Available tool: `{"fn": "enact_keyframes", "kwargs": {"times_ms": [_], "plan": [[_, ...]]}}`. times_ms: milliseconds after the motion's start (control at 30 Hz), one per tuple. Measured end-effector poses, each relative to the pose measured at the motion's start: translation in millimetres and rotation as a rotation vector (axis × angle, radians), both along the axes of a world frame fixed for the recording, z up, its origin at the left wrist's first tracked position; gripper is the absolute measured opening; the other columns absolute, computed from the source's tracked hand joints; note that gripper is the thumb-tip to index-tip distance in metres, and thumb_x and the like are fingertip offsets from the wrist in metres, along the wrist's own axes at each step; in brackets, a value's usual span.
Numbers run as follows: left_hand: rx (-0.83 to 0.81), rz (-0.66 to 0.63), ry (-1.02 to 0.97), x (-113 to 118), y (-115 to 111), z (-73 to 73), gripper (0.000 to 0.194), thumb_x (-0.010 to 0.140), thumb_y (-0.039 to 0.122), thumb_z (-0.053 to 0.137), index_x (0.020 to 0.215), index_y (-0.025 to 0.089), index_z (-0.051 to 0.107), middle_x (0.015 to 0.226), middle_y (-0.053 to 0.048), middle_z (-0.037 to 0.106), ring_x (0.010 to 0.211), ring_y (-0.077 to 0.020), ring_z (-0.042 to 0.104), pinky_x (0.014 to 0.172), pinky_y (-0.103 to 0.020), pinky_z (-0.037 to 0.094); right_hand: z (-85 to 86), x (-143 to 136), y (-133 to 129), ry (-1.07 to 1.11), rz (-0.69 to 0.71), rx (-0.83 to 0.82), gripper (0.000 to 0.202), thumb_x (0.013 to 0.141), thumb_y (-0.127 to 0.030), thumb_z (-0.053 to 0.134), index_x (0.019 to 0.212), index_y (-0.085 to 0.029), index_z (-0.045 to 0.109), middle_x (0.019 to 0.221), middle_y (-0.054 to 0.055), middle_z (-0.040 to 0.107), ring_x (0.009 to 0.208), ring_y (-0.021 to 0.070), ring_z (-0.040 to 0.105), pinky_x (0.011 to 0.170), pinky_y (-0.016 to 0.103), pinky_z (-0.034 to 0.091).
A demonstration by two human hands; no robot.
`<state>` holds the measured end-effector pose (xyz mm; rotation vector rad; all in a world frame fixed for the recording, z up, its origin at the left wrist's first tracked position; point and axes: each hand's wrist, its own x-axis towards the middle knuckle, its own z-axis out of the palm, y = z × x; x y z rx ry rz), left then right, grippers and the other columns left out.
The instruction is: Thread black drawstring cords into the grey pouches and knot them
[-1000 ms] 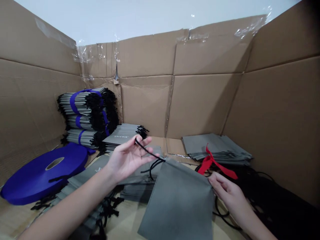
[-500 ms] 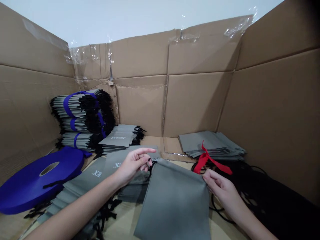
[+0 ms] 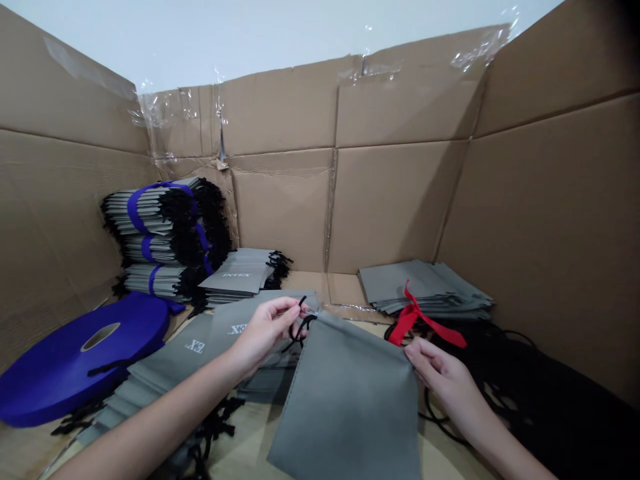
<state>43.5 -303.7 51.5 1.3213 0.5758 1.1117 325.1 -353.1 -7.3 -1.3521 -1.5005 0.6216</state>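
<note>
A grey drawstring pouch point(image 3: 357, 393) hangs in front of me, plain side showing. At its upper left corner my left hand point(image 3: 277, 327) pinches a black cord point(image 3: 303, 325) that comes out of the pouch's top hem; loops of it dangle under the fingers. My right hand point(image 3: 437, 370) is closed on the upper right corner, thumb and fingers pressed on the fabric. Just above that hand lies a red ribbon point(image 3: 411, 320), tied round a bundle of black cords point(image 3: 540, 387).
Banded pouch stacks point(image 3: 150, 233) stand at the back left, beside a loose INTEX pile point(image 3: 235, 277). A blue strap roll point(image 3: 55, 360) lies at the left. Overlapping printed pouches point(image 3: 180, 350) spread under my left arm. More grey pouches point(image 3: 425, 287) lie back right. Cardboard walls point(image 3: 280, 220) enclose everything.
My left index finger, stretched out before, has curled in, and the left fingers now pinch the black cord, whose end and loops show more. The right hand keeps its hold on the pouch corner.
</note>
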Motion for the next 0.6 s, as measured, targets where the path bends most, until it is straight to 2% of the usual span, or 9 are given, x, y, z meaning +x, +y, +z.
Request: {"fn": "enact_keyframes", "kwargs": {"times_ms": [100,233,433,600], "plan": [[0.02,0.004,0.003,1.3,2.7,-4.2,0.029,0.071,0.041,0.068,0.076,0.013,0.062,0.066,0.002,0.054,0.048,-0.0045,0.042,0.057,-0.022,0.044,-2.1,-0.4,1.4,-0.002,0.011,0.017,0.044,0.08,-0.06,0.044,0.061,-0.02,0.04,0.06,-0.005,0.029,0.054,0.0113,0.028,0.048,0.023,0.023],[0.059,0.028,0.033,0.9,7.1,-8.5,0.03,0.069,0.039,0.069,0.082,0.014,0.06,0.066,0.002,0.057,0.047,-0.0075,0.049,0.047,-0.02,0.041,-5.7,0.8,2.5,-0.02,0.013,0.023,0.043,0.082,-0.057,0.043,0.061,-0.02,0.039,0.06,-0.005,0.029,0.053,0.0107,0.028,0.047,0.023,0.023],[0.162,0.04,0.108,-0.4,5.5,-5.6,0.024,0.073,0.034,0.064,0.084,0.012,0.063,0.055,0.002,0.056,0.045,-0.0088,0.051,0.048,-0.02,0.04,-8.1,1.3,4.5,-0.035,-0.003,0.031,0.046,0.079,-0.063,0.042,0.061,-0.021,0.04,0.058,-0.004,0.033,0.052,0.0114,0.033,0.046,0.022,0.029],[0.186,0.084,0.142,-0.5,3.3,-3.7,0.023,0.075,0.032,0.061,0.085,0.012,0.065,0.057,0.0,0.059,0.046,-0.0101,0.053,0.049,-0.022,0.043,-9.3,2.6,5.0,-0.08,-0.004,0.022,0.043,0.082,-0.06,0.041,0.062,-0.021,0.039,0.059,-0.004,0.032,0.053,0.0118,0.034,0.048,0.022,0.029]]}}
